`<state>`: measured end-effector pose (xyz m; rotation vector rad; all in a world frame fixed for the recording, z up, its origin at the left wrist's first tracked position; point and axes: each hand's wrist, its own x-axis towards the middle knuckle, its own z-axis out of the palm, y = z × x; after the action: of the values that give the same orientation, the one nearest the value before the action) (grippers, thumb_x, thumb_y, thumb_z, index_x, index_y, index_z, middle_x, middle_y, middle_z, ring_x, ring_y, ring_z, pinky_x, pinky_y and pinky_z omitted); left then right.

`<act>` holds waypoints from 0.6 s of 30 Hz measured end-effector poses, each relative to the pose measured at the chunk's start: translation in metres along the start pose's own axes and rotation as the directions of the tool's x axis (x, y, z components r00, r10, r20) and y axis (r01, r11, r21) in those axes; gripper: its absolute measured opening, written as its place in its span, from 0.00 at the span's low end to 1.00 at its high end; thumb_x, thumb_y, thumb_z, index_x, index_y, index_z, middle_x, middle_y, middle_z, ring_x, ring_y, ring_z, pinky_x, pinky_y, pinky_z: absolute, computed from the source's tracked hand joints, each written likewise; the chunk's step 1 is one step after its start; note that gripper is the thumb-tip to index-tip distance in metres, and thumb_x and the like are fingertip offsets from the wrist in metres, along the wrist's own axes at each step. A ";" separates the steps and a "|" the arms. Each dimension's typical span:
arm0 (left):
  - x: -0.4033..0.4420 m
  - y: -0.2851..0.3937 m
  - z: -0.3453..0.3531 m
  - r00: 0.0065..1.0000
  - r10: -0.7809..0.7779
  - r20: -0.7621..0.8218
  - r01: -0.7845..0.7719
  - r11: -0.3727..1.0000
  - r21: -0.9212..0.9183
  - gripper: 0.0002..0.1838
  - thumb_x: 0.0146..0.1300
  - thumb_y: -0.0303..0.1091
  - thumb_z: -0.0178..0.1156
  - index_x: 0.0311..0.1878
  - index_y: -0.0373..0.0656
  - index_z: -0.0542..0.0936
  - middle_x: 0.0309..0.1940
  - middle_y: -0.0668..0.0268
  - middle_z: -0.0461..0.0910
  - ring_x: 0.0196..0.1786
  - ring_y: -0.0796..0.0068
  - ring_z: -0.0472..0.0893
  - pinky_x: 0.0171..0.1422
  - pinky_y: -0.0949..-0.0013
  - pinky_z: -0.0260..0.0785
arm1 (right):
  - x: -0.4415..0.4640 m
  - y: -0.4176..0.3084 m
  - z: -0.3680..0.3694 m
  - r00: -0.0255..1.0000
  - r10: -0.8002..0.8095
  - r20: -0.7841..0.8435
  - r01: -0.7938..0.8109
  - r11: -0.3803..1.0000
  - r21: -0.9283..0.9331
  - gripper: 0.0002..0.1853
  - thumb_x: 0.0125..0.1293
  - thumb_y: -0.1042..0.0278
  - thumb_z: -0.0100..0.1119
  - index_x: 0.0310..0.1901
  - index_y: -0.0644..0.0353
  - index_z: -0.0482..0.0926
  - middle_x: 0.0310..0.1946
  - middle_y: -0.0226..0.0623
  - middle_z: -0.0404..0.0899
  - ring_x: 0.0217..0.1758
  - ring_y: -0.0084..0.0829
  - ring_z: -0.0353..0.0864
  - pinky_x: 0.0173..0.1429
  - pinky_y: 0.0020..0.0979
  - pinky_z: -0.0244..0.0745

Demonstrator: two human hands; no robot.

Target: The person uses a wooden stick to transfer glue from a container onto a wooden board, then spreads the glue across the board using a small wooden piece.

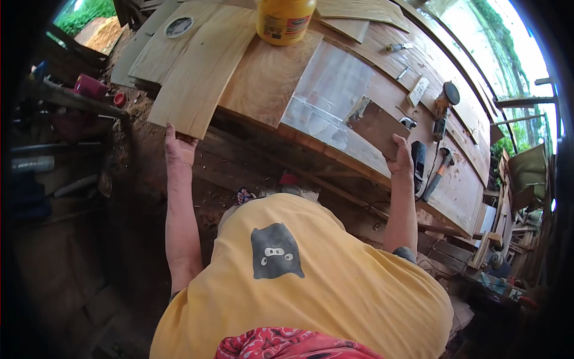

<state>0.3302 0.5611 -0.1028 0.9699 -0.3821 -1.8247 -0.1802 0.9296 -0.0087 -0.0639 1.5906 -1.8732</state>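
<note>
My left hand [179, 149] grips the near corner of a pale plywood board [206, 84], thumb on top and fingers underneath. This board lies over other sheets and juts past the workbench edge. In my right hand [400, 157] is a flat brown rectangular piece [381, 128], pinched at its near corner; pale residue marks its far end. Beneath that piece lies a board coated with a whitish wet film [329, 84]. Between the two hands, a bare wood panel [263, 84] sits beside the coated surface.
A yellow bucket [286, 24] stands on the boards at the back. To the right lie a hammer [439, 175], an orange-and-black power tool [443, 102] and a brush [399, 46]. A round lid [179, 27] rests at the back left. Scrap wood [523, 239] is piled far right.
</note>
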 end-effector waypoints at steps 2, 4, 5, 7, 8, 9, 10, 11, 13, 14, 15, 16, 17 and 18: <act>0.005 -0.005 0.014 0.999 0.016 -0.029 -0.014 0.998 0.054 0.35 0.65 0.61 0.67 0.65 0.44 0.75 0.54 0.64 0.82 0.57 0.61 0.82 0.61 0.56 0.78 | 0.019 0.004 -0.028 0.999 0.032 -0.013 -0.033 0.999 -0.025 0.21 0.62 0.66 0.65 0.58 0.57 0.77 0.46 0.34 0.82 0.46 0.34 0.86 0.48 0.38 0.86; 0.015 -0.005 0.014 0.997 0.030 -0.078 -0.021 0.994 0.111 0.35 0.65 0.59 0.68 0.66 0.44 0.74 0.57 0.65 0.82 0.59 0.62 0.81 0.62 0.56 0.78 | 0.030 0.007 -0.042 0.999 0.052 0.003 -0.052 0.999 -0.007 0.21 0.63 0.65 0.64 0.57 0.58 0.77 0.45 0.33 0.82 0.45 0.33 0.85 0.47 0.37 0.86; 0.022 -0.009 0.011 0.993 0.032 -0.110 -0.017 0.990 0.139 0.35 0.65 0.58 0.68 0.67 0.44 0.74 0.58 0.65 0.81 0.60 0.63 0.81 0.63 0.56 0.78 | 0.037 0.008 -0.046 0.998 0.058 -0.015 -0.057 0.998 0.033 0.21 0.62 0.66 0.65 0.57 0.58 0.77 0.45 0.33 0.82 0.45 0.32 0.85 0.48 0.37 0.85; 0.029 -0.013 0.004 0.989 0.043 -0.144 -0.018 0.985 0.173 0.34 0.66 0.55 0.68 0.67 0.44 0.74 0.59 0.66 0.81 0.61 0.64 0.81 0.63 0.56 0.77 | 0.049 0.006 -0.054 0.997 0.073 0.016 -0.074 0.995 0.072 0.21 0.62 0.66 0.65 0.57 0.59 0.77 0.46 0.33 0.82 0.45 0.31 0.85 0.49 0.36 0.84; 0.029 -0.012 0.000 0.987 0.053 -0.148 -0.026 0.983 0.179 0.33 0.66 0.55 0.68 0.67 0.44 0.74 0.59 0.66 0.81 0.61 0.65 0.81 0.63 0.56 0.77 | 0.054 0.005 -0.056 0.996 0.082 0.037 -0.084 0.993 0.086 0.21 0.62 0.67 0.65 0.57 0.59 0.77 0.46 0.33 0.82 0.46 0.31 0.85 0.49 0.36 0.84; 0.026 -0.012 -0.003 0.986 0.066 -0.155 -0.037 0.982 0.183 0.33 0.66 0.54 0.68 0.67 0.44 0.74 0.59 0.66 0.80 0.61 0.66 0.81 0.63 0.56 0.77 | 0.060 0.006 -0.056 0.995 0.087 0.049 -0.091 0.992 0.089 0.21 0.62 0.67 0.66 0.57 0.59 0.77 0.46 0.33 0.82 0.46 0.31 0.85 0.50 0.36 0.84; 0.020 -0.011 -0.004 0.989 0.083 -0.126 -0.060 0.982 0.179 0.33 0.67 0.53 0.68 0.67 0.44 0.74 0.59 0.66 0.80 0.61 0.66 0.81 0.63 0.56 0.76 | 0.067 0.007 -0.054 0.994 0.091 0.066 -0.097 0.991 0.088 0.21 0.62 0.67 0.66 0.57 0.60 0.77 0.46 0.33 0.82 0.46 0.31 0.85 0.51 0.36 0.84; 0.011 -0.009 -0.005 0.990 0.103 -0.098 -0.085 0.982 0.171 0.33 0.67 0.53 0.68 0.67 0.44 0.74 0.59 0.66 0.80 0.61 0.66 0.80 0.63 0.56 0.76 | 0.074 0.007 -0.050 0.992 0.095 0.086 -0.103 0.991 0.085 0.21 0.63 0.68 0.66 0.57 0.60 0.77 0.46 0.33 0.82 0.47 0.31 0.85 0.51 0.36 0.84; -0.009 -0.006 -0.010 0.982 0.171 -0.082 -0.154 0.973 0.174 0.33 0.67 0.53 0.67 0.68 0.44 0.73 0.59 0.66 0.80 0.61 0.64 0.80 0.64 0.56 0.75 | 0.081 0.004 -0.036 0.988 0.124 0.094 -0.132 0.988 0.075 0.20 0.63 0.68 0.66 0.56 0.61 0.78 0.46 0.33 0.83 0.47 0.30 0.85 0.52 0.36 0.83; -0.022 -0.008 -0.013 0.978 0.191 -0.088 -0.177 0.974 0.142 0.31 0.67 0.52 0.67 0.67 0.45 0.73 0.58 0.66 0.81 0.58 0.63 0.81 0.60 0.56 0.76 | 0.084 0.001 -0.029 0.985 0.138 0.100 -0.146 0.987 0.069 0.20 0.63 0.68 0.66 0.56 0.61 0.78 0.46 0.33 0.83 0.48 0.30 0.84 0.52 0.36 0.83; -0.042 -0.010 -0.008 0.973 0.211 -0.096 -0.201 0.973 0.110 0.30 0.68 0.51 0.67 0.67 0.47 0.73 0.57 0.66 0.81 0.56 0.63 0.82 0.56 0.56 0.78 | 0.088 -0.002 -0.024 0.982 0.153 0.108 -0.157 0.987 0.027 0.20 0.63 0.67 0.66 0.56 0.62 0.78 0.46 0.33 0.83 0.48 0.30 0.84 0.53 0.36 0.83; -0.055 -0.010 -0.011 0.967 0.233 -0.102 -0.226 0.971 0.079 0.29 0.68 0.50 0.67 0.66 0.48 0.74 0.56 0.66 0.81 0.53 0.62 0.83 0.52 0.56 0.79 | 0.094 -0.003 -0.019 0.979 0.166 0.117 -0.166 0.986 -0.015 0.21 0.63 0.67 0.66 0.57 0.62 0.78 0.46 0.33 0.83 0.49 0.30 0.84 0.53 0.37 0.83; -0.065 -0.011 -0.013 0.967 0.248 -0.053 -0.246 0.969 0.032 0.30 0.68 0.50 0.67 0.68 0.50 0.73 0.60 0.64 0.80 0.58 0.60 0.82 0.55 0.54 0.80 | 0.099 -0.006 -0.015 0.976 0.177 0.127 -0.171 0.984 -0.056 0.21 0.64 0.67 0.66 0.57 0.62 0.77 0.47 0.33 0.83 0.50 0.30 0.84 0.54 0.37 0.82; -0.077 -0.012 -0.015 0.968 0.252 0.009 -0.252 0.966 0.057 0.33 0.67 0.50 0.68 0.72 0.53 0.70 0.65 0.62 0.77 0.63 0.57 0.79 0.57 0.51 0.79 | 0.104 -0.007 -0.015 0.978 0.170 0.117 -0.146 0.971 -0.188 0.25 0.63 0.66 0.68 0.61 0.63 0.76 0.50 0.35 0.83 0.51 0.31 0.85 0.59 0.37 0.80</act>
<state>0.3482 0.6359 -0.0851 0.9145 -0.5369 -1.5908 -0.2704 0.8895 -0.0455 -0.1332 1.6181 -1.5698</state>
